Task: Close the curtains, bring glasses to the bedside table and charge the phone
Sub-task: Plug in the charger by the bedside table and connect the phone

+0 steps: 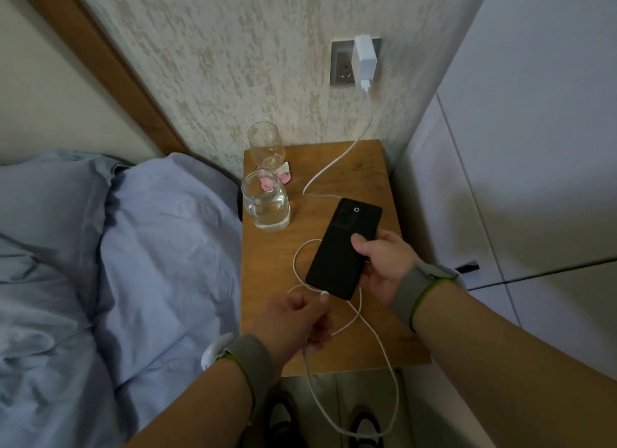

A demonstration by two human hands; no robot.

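Note:
A black phone (337, 247) is held back-up just above the wooden bedside table (374, 170). My right hand (380, 264) grips its right edge, thumb on the back. My left hand (293, 320) pinches the plug end of the white charging cable (337, 162) at the phone's lower end; whether the plug is seated I cannot tell. The cable runs up to a white charger (365, 60) in the wall socket and loops down past the table's front edge. Two clear glasses stand at the table's left: a tall one (265, 145) at the back, a wider one (265, 205) in front.
A bed with blue bedding (133, 247) lies against the table's left side. White cabinet doors (500, 180) stand close on the right. A small pink object (285, 175) sits by the glasses. My shoes (365, 427) show on the floor below the table.

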